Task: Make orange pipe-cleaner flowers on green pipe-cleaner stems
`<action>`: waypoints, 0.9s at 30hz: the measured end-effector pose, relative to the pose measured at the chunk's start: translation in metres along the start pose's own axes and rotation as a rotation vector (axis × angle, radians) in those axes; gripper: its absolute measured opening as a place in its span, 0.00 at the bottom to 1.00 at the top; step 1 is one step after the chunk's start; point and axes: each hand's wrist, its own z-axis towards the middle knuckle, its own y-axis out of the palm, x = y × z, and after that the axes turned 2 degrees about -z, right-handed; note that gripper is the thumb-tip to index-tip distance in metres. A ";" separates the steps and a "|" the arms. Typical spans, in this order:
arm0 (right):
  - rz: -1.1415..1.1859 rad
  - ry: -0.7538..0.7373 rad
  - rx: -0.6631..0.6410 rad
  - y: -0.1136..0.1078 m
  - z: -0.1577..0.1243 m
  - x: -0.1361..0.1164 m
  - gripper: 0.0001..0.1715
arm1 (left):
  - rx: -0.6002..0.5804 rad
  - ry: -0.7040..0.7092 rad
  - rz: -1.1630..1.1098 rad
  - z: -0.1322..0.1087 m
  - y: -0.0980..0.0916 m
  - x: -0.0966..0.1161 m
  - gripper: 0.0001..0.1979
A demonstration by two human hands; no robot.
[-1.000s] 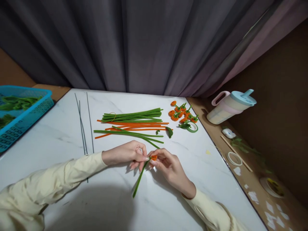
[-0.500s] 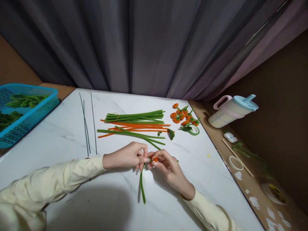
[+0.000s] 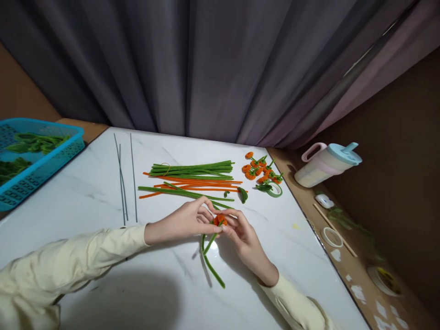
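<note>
My left hand (image 3: 187, 220) and my right hand (image 3: 242, 238) meet over the white marble table (image 3: 85, 197), both pinching a small orange pipe-cleaner coil (image 3: 220, 220). A green pipe-cleaner stem (image 3: 210, 261) hangs from the coil, bends and lies on the table toward me. Just beyond my hands lies a pile of long green and orange pipe cleaners (image 3: 192, 179). Several finished small orange coils with green stems (image 3: 259, 168) lie at the far right of the table, beside a roll of green tape (image 3: 275, 189).
Three thin dark wires (image 3: 125, 176) lie left of the pile. A blue basket (image 3: 34, 158) with green pieces sits at the far left. On the brown ledge to the right are a pink and blue lidded jug (image 3: 326, 165), a white tape ring (image 3: 331, 237) and a wooden stick (image 3: 333, 228).
The green stem has swung from pointing down-left to bending down-right on the table. My fingers have turned the orange coil and shifted slightly up.
</note>
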 end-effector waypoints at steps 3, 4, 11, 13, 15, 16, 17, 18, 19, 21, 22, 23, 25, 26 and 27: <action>-0.035 0.047 0.054 -0.001 0.000 0.002 0.15 | 0.025 0.060 0.049 -0.001 0.001 -0.003 0.14; -0.053 0.056 0.071 -0.001 0.001 0.002 0.16 | 0.037 0.071 0.054 0.000 0.001 -0.004 0.13; -0.055 0.105 0.115 -0.002 0.005 0.005 0.16 | 0.138 0.073 0.163 0.001 0.003 -0.010 0.12; -0.002 0.140 0.116 -0.002 0.006 0.005 0.17 | 0.157 0.116 0.254 0.001 0.003 -0.009 0.11; 0.023 0.161 0.122 -0.002 0.006 0.003 0.18 | 0.181 0.196 0.343 0.001 0.003 -0.008 0.10; 0.024 0.169 0.127 -0.002 0.006 0.003 0.18 | 0.186 0.242 0.378 0.001 0.002 -0.008 0.09; 0.021 0.179 0.130 -0.002 0.005 0.003 0.18 | 0.188 0.285 0.404 0.000 0.002 -0.009 0.09; 0.020 0.187 0.131 -0.002 0.005 0.003 0.18 | 0.188 0.320 0.422 0.000 0.001 -0.011 0.09; 0.022 0.193 0.128 -0.002 0.005 0.003 0.18 | 0.188 0.347 0.436 0.001 0.001 -0.012 0.09; 0.032 0.197 0.114 -0.001 0.004 0.005 0.18 | 0.193 0.389 0.449 0.000 0.002 -0.016 0.09; 0.038 0.195 0.106 -0.001 0.004 0.006 0.18 | 0.199 0.409 0.452 0.000 0.002 -0.018 0.09; 0.044 0.190 0.101 -0.001 0.004 0.007 0.18 | 0.207 0.420 0.453 0.000 0.003 -0.020 0.09; 0.053 0.185 0.107 -0.001 0.004 0.006 0.17 | 0.239 0.394 0.429 0.000 0.005 -0.022 0.09; 0.055 0.184 0.115 -0.001 0.005 0.006 0.17 | 0.263 0.365 0.402 0.000 0.006 -0.023 0.10; 0.053 0.185 0.123 -0.002 0.005 0.005 0.17 | 0.284 0.335 0.378 0.000 0.007 -0.024 0.11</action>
